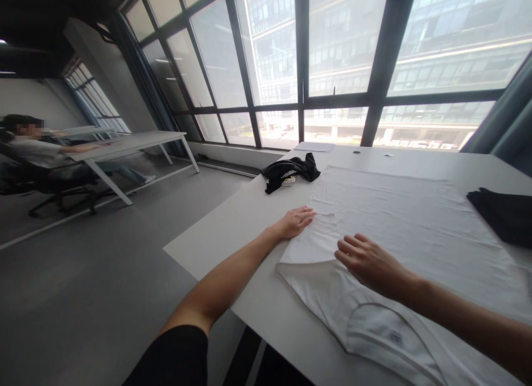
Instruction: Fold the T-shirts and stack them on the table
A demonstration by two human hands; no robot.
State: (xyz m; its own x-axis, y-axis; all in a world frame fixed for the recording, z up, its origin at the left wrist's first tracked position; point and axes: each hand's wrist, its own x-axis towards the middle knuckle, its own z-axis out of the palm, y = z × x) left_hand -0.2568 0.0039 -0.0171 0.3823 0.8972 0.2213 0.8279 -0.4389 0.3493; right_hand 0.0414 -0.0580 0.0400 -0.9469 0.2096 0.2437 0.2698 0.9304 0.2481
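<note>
A white T-shirt (394,220) lies spread on the white table, its neckline (394,336) towards me and its hem at the far side. Small wrinkles run across the cloth. My left hand (297,221) rests flat at the shirt's left edge, fingers stretched out and touching the fabric. Over the shirt's near left part, my right hand (366,261) is closed, its fingers curled down at the end of a fold line in the cloth. The fingertips of that hand are hidden beneath it, but they appear to pinch the fabric.
A crumpled black garment (291,171) with white lettering lies beyond my left hand. Dark folded cloth (501,214) sits on the right of the table (216,245). Large windows stand behind. At the far left, a person (35,153) sits at another table (141,138).
</note>
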